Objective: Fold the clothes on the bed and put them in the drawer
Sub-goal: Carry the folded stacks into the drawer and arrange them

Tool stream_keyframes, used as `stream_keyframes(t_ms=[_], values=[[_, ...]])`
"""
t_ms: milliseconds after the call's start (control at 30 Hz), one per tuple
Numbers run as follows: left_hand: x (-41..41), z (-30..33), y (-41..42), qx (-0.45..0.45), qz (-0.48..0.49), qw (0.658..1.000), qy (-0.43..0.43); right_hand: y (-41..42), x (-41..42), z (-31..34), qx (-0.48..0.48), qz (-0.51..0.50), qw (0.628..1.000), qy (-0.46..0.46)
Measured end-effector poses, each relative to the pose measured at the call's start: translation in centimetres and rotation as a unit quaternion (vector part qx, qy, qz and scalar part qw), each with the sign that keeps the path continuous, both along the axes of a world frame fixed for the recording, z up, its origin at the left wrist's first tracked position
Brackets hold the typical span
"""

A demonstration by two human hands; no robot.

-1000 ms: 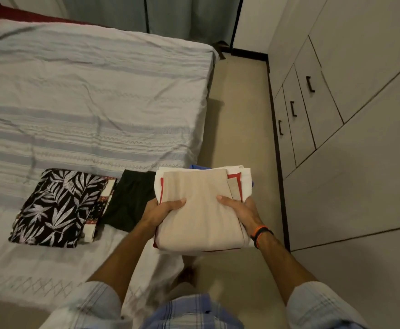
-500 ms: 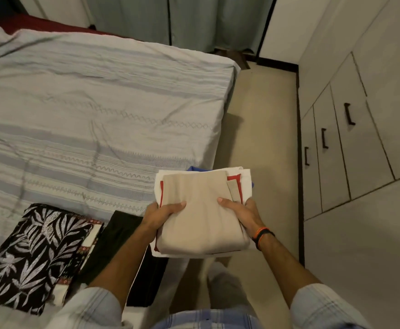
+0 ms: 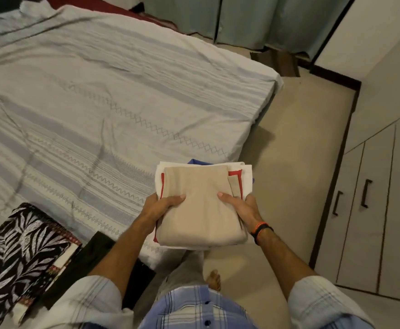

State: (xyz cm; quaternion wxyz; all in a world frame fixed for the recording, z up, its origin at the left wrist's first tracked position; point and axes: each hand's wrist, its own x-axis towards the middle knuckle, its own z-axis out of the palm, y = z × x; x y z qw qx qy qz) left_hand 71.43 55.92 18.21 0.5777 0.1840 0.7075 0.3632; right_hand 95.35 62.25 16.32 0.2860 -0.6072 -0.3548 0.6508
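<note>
- Since a second ago my view has swung left and dipped: the leaf-print folded garment and the black garment beside it have slid toward the lower left corner, and the drawers now sit further right.
- Across all that, the stack of folded clothes has stayed in the middle of my view, carried the same way.
- I see my left hand gripping the stack's left edge, thumb curled over the beige top piece, fingers hidden underneath.
- My right hand grips the right edge likewise, thumb on top; an orange-and-black band sits at that wrist.
- The stack is held in the air just past the bed corner, over the floor, well apart from the drawers.
- Under the beige piece I can make out red, white and blue layers.
- All the drawers I can see are closed, dark handles upright.
</note>
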Motion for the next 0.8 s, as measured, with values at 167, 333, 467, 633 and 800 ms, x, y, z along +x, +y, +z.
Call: stream_keyframes(t_ms=[167,333,467,633,800], values=[[-0.7,-1.1,7.1,-0.002,0.006,1.000,0.000,7.4,-0.8,-1.0,-0.018,0.013,1.000,-0.008],[-2.0,-1.9,14.0,-0.018,0.000,1.000,-0.010,14.6,-1.9,-1.6,-0.036,0.019,0.999,-0.020],[-2.8,-2.2,18.7,-0.030,0.017,0.999,-0.010,19.6,-2.8,-2.1,-0.041,0.031,0.998,-0.032],[-4.1,-3.5,24.8,-0.042,0.029,0.999,-0.010,26.5,-4.0,-3.5,-0.051,0.048,0.997,-0.034],[-5.2,-5.8,30.5,-0.062,0.054,0.997,-0.006,33.6,-5.3,-5.9,-0.076,0.074,0.994,-0.033]])
